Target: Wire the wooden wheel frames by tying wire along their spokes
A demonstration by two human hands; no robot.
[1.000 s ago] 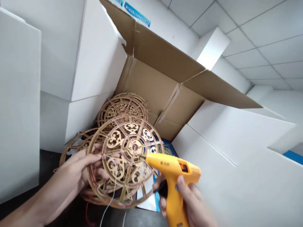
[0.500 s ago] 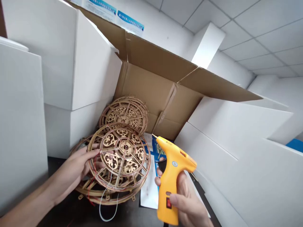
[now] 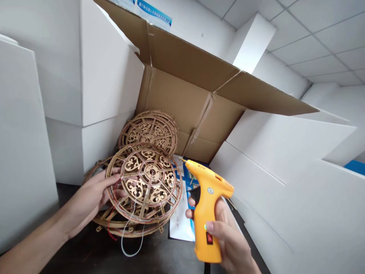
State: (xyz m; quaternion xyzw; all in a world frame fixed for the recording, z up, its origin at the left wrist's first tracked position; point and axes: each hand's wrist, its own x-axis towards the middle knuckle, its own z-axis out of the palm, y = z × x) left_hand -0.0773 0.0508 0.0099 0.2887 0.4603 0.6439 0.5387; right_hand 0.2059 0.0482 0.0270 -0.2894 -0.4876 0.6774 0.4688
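In my left hand point(image 3: 98, 196) is the left rim of a round openwork frame point(image 3: 152, 173), gold-brown with scroll ornaments and spokes. The frame is held tilted above another similar ring point(image 3: 128, 230) lying on the dark table. Red wire point(image 3: 110, 224) and a loop of white cord point(image 3: 131, 254) hang down near it. A yellow hot glue gun point(image 3: 207, 198) is gripped by my right hand point(image 3: 230, 236), its thumb beside the red switch and a small green light lit. The gun's nozzle points left, close to the frame's right edge; I cannot tell whether they touch.
A stack of similar round frames point(image 3: 148, 127) leans at the back against an opened cardboard box point(image 3: 182, 91). White boxes stand at left point(image 3: 111, 83) and white panels point(image 3: 273, 152) at right. Blue-and-white printed papers point(image 3: 181, 228) lie on the dark table point(image 3: 159, 255).
A green light now shows on the glue gun, by my right thumb. The gun's lower end has swung slightly right. The whole view has shifted a little; my left hand still holds the frame.
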